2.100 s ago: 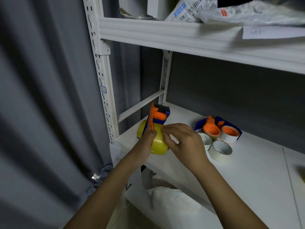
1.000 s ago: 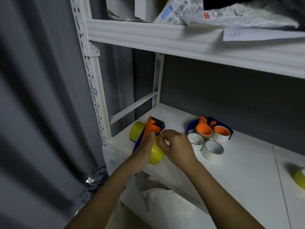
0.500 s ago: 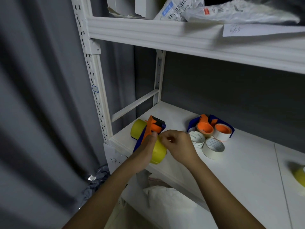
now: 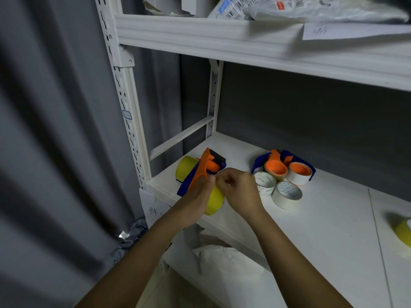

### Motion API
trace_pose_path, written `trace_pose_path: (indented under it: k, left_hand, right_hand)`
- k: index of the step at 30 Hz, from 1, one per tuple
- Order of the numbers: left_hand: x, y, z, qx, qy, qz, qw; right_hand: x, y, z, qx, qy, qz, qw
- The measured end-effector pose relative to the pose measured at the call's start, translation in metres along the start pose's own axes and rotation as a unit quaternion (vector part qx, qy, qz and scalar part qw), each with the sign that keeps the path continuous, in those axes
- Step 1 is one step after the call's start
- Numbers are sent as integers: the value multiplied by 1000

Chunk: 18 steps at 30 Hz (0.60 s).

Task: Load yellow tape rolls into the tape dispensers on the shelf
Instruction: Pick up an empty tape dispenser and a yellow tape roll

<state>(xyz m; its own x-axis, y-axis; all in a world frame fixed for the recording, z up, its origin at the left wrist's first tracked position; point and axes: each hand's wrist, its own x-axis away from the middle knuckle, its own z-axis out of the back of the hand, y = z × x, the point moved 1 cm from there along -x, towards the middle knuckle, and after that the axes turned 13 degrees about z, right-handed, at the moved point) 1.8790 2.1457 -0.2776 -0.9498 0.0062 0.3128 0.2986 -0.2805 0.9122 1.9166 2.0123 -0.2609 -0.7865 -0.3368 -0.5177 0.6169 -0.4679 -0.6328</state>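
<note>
Bare forearms, no sleeves or jewellery

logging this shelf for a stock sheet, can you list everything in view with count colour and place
tape dispenser in hand: 1, orange and blue, front left of the lower shelf
yellow tape rolls by the hands: 2, one behind the dispenser, one under the hands
spare dispensers: seemingly 2, orange and blue, mid shelf
white tape rolls: 2, beside the spare dispensers
yellow roll: 1, right edge, cut off
shelf: white, 2 levels seen
parcels: white, count unclear, upper level
paper label: 1, white, upper level
curtain: grey, left
left hand: grips the dispenser
right hand: pinches at the tape
</note>
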Motion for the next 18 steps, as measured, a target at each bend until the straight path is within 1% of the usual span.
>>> trace_pose_path:
  k: [1,2,3,4,5,7,8,10,12,14,18]
  left_hand:
    - [-1,0,-1,10,-1,17,1000]
    - [0,0,0,15,-13,13,1000]
    - [1,2,1,19,-11,14,1000]
    - [-1,3,4,30,1,8,1000]
    - [-2,5,6,37,8,0,999]
    - [1,9,9,34,-24,-27,999]
    - [4,10,8,9,-39,-39,998]
    - [5,8,8,-47,-47,-56,996]
    - [5,7,8,-81,-31,-70,994]
    - [4,10,6,-106,-12,-83,991]
    - [4,17,4,-124,38,-104,986]
  right_hand:
    - [1,3,2,-56,9,-20,998]
    - [2,4,4,-129,9,-37,991]
    - [3,4,6,-190,-1,-46,981]
    - [5,5,7,-225,-15,-40,973]
    - [6,4,8,-222,-29,-23,974]
    - [7,1,7,-178,-36,5,983]
    - [6,-1,8,-150,-25,16,988]
    - [4,-6,10,-84,9,52,995]
    - [3,-8,11,-20,27,87,996]
    - [4,-13,9,21,32,97,994]
    - [5,-21,4,26,66,100,992]
